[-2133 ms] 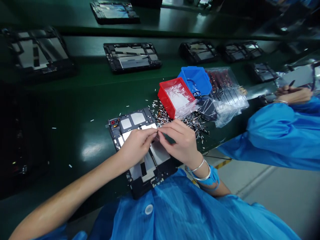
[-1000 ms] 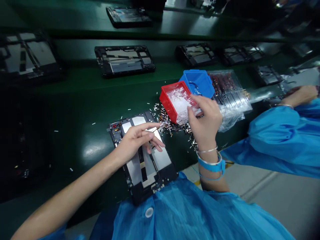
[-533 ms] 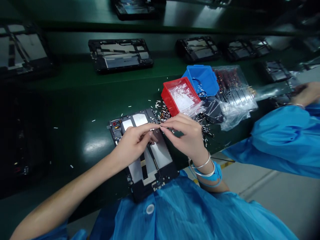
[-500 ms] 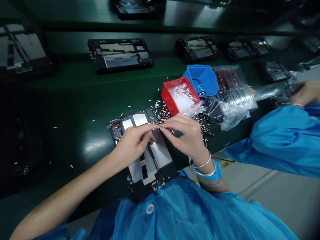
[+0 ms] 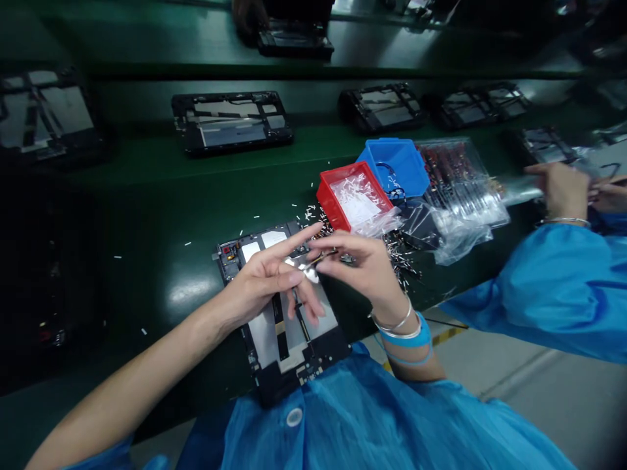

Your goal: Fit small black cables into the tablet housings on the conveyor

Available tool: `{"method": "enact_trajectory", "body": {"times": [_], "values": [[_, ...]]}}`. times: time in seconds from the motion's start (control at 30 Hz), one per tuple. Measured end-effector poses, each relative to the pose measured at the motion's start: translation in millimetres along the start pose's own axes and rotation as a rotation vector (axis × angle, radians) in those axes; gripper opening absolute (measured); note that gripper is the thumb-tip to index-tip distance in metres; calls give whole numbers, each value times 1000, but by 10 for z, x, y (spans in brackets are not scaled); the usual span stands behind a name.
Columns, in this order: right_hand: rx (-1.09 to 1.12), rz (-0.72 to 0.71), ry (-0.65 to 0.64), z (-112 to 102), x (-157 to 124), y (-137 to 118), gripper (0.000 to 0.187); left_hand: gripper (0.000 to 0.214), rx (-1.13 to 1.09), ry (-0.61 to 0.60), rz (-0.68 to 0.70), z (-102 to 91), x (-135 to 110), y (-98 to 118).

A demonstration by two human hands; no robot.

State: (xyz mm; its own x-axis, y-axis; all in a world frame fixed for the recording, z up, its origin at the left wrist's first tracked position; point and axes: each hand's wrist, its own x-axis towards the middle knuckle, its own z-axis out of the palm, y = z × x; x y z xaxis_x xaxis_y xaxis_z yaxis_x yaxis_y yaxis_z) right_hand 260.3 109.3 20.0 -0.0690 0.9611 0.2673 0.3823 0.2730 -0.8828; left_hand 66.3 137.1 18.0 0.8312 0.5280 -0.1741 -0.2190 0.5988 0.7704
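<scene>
An opened tablet (image 5: 321, 303) lies flat at the bench edge in front of me, its pale inner panels and dark ribbon strips showing. Over its upper half, my left hand (image 5: 274, 281) hovers with the index finger stretched out and the other fingers apart. My right hand (image 5: 360, 264) pinches a small, thin, partly golden part (image 5: 318, 259) between thumb and fingers, close to the left fingertips. The part is too small and blurred for me to tell its kind. Behind the right hand lies a pile of small dark parts with white ends (image 5: 402, 261).
A red bin (image 5: 333, 201) with small white pieces stands beside a blue bin (image 5: 416, 171). Bagged parts (image 5: 458, 186) lie right of them. More opened tablets (image 5: 232, 124) line the belt behind. At the right, a co-worker's hand (image 5: 565, 189) is at work. White bits (image 5: 187, 243) dot the bench.
My hands have come apart from a shared fingertip pinch. The left index finger now points outward and its fingers have spread, while the right hand keeps a thin part. The co-worker's hand has moved left.
</scene>
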Motion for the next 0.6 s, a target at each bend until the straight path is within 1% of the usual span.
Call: {"method": "enact_trajectory", "body": {"times": [0.03,0.07,0.1,0.17,0.2,0.23,0.27,0.3,0.33,0.37,0.4,0.43,0.47,0.5,0.53,0.57,0.6], "values": [[150,8,-80,65,-8,-10,13,88,-14,-18,-27,8,-4,-13],[263,3,-109,122,-8,-14,15,91,-23,-28,-52,14,-5,-29],[342,-9,-95,167,-1,-10,16,91,-25,-37,-75,14,-2,-43],[420,-32,-25,210,26,15,17,87,13,-43,-112,-22,18,-45],[429,-35,4,210,40,32,16,82,70,-18,-108,-68,38,-21],[421,-31,40,198,52,48,15,74,165,54,-79,-139,67,26],[398,-25,83,178,59,61,12,66,307,190,-25,-235,104,99],[361,-18,129,154,62,70,10,58,472,379,46,-357,149,198],[312,-17,172,128,61,75,8,51,641,597,132,-500,202,320],[254,-27,211,105,57,77,7,49,816,854,206,-657,261,458],[192,-52,242,85,50,77,8,52,883,1004,237,-821,324,605],[128,-89,265,70,42,76,10,58,936,1118,252,-984,390,753],[64,-126,275,61,34,75,12,63,1042,1282,213,-1137,455,895],[3,-157,273,56,27,77,14,67,1052,1352,140,-1275,517,1026],[-50,-178,261,54,20,81,16,71,1036,1382,84,-1395,574,1143],[-92,-187,244,54,15,88,18,74,1010,1381,20,-1495,623,1247],[-126,-188,224,54,11,98,18,74,970,1340,-29,-1578,662,1337]]}}
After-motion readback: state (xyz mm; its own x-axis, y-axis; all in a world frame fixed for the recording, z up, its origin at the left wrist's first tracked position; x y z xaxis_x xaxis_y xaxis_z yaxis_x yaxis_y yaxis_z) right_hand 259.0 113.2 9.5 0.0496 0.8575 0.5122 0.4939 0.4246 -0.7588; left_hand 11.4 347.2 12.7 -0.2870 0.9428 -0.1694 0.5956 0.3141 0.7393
